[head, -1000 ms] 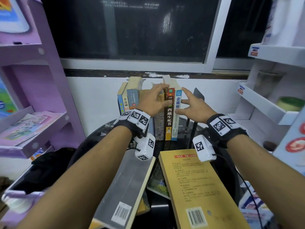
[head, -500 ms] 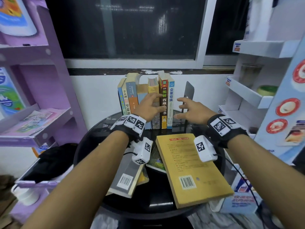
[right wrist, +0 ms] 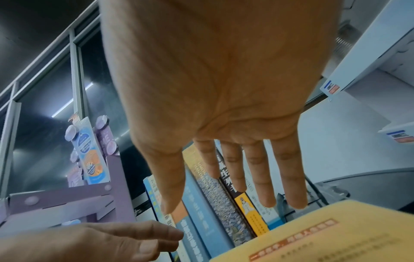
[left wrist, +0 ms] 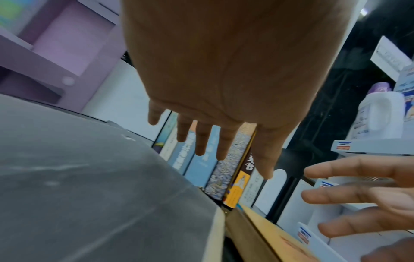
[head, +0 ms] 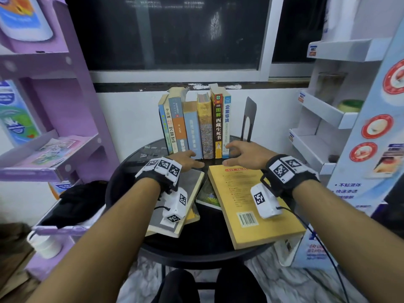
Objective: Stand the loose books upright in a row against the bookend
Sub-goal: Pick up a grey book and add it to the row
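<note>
1. Both my hands are spread and hold nothing: left hand (head: 187,161) over the grey book (head: 175,200), right hand (head: 244,154) over the yellow book (head: 251,206), both books flat on the round black table (head: 196,248).
2. Six upright books (head: 196,125) stand apart from the black bookend (head: 248,121).
3. I advise lifting the yellow book by its spine and seating it in that gap; whether it fits, I cannot tell.

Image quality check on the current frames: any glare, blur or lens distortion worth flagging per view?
Head view: sharp at centre, the row of upright books readable; glare streaks on the dark window pane; the purple shelf unit bows at the edge. Left wrist view: the grey book cover is soft, the right hand smeared. Right wrist view: the yellow book cover is blurred; a light strip reflects in the glass.
</note>
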`<state>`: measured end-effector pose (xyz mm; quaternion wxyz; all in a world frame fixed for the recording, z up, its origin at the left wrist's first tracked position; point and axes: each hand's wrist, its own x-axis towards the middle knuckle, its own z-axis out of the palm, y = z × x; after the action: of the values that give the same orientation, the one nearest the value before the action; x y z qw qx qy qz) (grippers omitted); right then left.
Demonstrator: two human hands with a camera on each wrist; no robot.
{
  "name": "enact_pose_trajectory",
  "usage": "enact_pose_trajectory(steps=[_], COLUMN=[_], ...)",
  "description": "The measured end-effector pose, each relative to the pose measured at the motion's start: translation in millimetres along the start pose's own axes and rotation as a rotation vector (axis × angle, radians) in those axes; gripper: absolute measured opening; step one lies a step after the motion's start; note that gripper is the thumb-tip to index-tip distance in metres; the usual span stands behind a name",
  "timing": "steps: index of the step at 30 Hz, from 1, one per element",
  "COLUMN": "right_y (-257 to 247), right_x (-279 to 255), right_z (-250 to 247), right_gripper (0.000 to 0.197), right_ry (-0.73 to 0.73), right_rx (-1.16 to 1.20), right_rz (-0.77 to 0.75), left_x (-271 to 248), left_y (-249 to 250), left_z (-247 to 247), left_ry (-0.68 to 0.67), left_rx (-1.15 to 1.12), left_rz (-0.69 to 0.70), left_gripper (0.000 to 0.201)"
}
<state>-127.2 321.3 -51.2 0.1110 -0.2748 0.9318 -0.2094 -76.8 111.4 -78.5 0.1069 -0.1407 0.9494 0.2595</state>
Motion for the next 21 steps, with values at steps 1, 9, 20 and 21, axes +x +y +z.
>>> enact_pose_trajectory(steps=[1, 9, 20, 21], right_y=[-5.4, -43.1, -62.3, -63.4], right_x=[1.1, 19.4, 39.6, 41.2], right_z=[3.2, 31.8, 61.9, 63.5], right_gripper=[0.071, 0.073, 0.081, 0.084], right_ry=[-0.011, -0.112, -0.235, -0.243], right_rx=[0.002, -0.063, -0.175, -0.190], right_rz=[-0.007, -0.073, -0.052, -0.049], left_x=[-2.1, 1.6, -0.4, -2.0], left_y=[-5.2, -46.3, -66.1, -66.6], left_z=[-0.8, -0.7, -6.3, -6.9], left_ry=[0.008, 0.014, 0.109, 0.099], left_rx=[0.018, 0.085, 0.111, 0.101], left_rz=[-0.029, -0.229, -0.258, -0.260], left_gripper=[0.069, 0.095, 0.118, 0.121])
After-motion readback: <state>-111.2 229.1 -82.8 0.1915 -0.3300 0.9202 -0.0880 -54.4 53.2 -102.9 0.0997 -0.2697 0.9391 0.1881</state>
